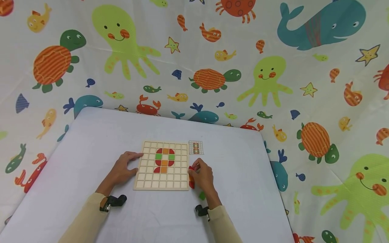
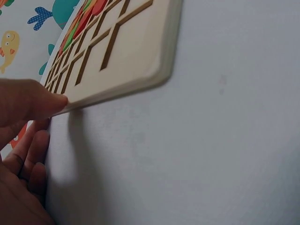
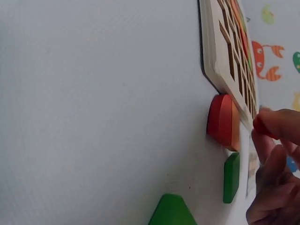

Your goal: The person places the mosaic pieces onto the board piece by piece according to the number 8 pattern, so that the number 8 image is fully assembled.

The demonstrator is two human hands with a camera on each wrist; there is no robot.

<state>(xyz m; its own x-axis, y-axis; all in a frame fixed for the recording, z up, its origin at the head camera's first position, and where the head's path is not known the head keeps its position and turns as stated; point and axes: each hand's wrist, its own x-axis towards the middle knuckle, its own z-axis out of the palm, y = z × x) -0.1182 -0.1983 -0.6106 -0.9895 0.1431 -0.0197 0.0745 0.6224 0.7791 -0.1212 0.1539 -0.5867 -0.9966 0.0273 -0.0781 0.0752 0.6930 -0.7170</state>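
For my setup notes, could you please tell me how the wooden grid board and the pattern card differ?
The wooden grid board is larger than the pattern card. The board holds separate coloured tiles, whereas the card's colours look printed. The left hand touches the board, not the card. Both show grids.

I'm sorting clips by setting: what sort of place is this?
Probably an indoor play or recording corner: a cloth backdrop printed with sea animals stands behind a white-covered table, where a gridded wooden board holds coloured pieces.

no legible text, label, brand, number or sign on grid board [image 1: 147, 177], small card [image 1: 196, 147] or patterned backdrop [image 1: 194, 50].
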